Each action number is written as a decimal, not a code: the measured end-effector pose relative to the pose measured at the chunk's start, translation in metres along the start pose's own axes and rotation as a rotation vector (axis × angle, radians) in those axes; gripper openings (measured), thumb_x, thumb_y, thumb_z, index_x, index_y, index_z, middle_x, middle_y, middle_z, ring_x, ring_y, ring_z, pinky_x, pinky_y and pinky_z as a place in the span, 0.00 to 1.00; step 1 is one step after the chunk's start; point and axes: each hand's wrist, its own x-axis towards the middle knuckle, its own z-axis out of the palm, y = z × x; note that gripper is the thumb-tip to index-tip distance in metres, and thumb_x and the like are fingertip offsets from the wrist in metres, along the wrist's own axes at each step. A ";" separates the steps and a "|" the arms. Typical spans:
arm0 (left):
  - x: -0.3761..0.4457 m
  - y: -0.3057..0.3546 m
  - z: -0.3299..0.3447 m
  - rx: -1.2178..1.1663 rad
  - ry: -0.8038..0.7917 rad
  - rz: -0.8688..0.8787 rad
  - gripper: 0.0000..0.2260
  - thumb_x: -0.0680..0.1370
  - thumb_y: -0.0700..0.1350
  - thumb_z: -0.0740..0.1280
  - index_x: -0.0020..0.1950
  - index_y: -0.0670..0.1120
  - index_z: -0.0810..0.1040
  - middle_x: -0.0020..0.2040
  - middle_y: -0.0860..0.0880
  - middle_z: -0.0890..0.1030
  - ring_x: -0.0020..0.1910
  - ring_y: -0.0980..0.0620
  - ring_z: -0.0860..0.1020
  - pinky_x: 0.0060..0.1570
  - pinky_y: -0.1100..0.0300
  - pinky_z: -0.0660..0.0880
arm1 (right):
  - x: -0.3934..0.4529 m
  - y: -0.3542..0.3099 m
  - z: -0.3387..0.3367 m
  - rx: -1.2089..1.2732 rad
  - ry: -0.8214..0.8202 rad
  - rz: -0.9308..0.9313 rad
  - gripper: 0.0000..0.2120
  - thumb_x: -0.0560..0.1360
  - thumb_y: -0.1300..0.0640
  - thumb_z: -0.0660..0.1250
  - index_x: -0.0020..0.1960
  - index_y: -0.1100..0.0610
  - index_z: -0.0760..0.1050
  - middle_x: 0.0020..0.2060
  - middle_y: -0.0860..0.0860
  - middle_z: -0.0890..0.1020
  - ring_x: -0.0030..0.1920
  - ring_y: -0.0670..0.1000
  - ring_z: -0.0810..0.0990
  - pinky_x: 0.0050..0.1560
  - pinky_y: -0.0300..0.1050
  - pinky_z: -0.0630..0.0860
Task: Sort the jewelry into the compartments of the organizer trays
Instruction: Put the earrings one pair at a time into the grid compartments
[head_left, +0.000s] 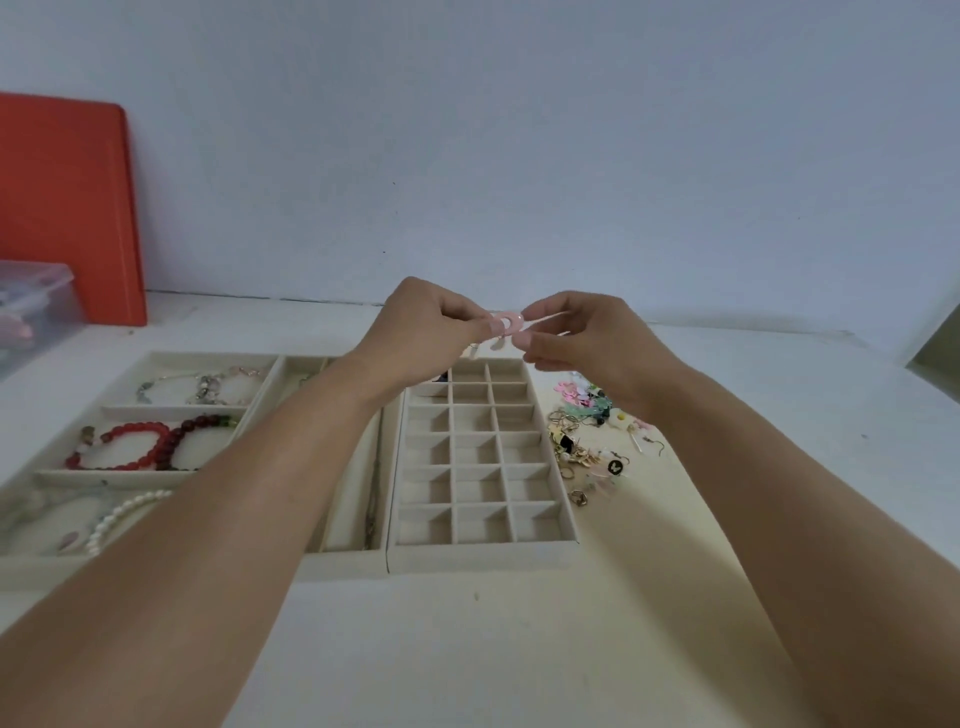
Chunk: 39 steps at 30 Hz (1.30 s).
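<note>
Both hands (506, 332) on pink ring (503, 320)

Both hands' fingers (485, 325) pinch a pink ring-shaped earring (503, 322) (above the grid tray (483, 558)).

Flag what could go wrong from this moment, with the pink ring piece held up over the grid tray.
1. Both hands, left hand and right hand, pinch the small pink ring piece at fingertips only; a slipped grip could drop it into a random cell of the grid tray.
2. Pale parts dangling under it might snag on the fingers.
3. The right forearm passes close to the loose earring pile and could scatter it.
</note>
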 end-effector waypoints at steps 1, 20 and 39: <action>0.000 -0.001 -0.001 -0.012 0.003 -0.011 0.09 0.73 0.55 0.76 0.38 0.50 0.87 0.43 0.55 0.87 0.34 0.55 0.78 0.36 0.56 0.77 | 0.000 0.003 0.003 0.077 -0.042 0.023 0.14 0.71 0.60 0.78 0.55 0.60 0.80 0.43 0.54 0.87 0.44 0.51 0.86 0.51 0.48 0.83; 0.001 -0.006 -0.018 0.019 0.054 -0.054 0.08 0.75 0.52 0.75 0.46 0.49 0.88 0.41 0.46 0.85 0.37 0.53 0.74 0.28 0.70 0.70 | 0.013 0.003 0.033 0.348 -0.012 0.118 0.11 0.75 0.56 0.74 0.54 0.61 0.84 0.41 0.51 0.83 0.40 0.48 0.81 0.46 0.37 0.79; 0.013 -0.039 -0.029 0.222 0.154 -0.133 0.03 0.75 0.44 0.73 0.43 0.51 0.87 0.43 0.56 0.85 0.42 0.54 0.83 0.42 0.58 0.82 | 0.065 0.007 0.042 -0.683 -0.163 0.064 0.06 0.74 0.49 0.75 0.42 0.51 0.86 0.37 0.49 0.85 0.36 0.48 0.82 0.36 0.39 0.74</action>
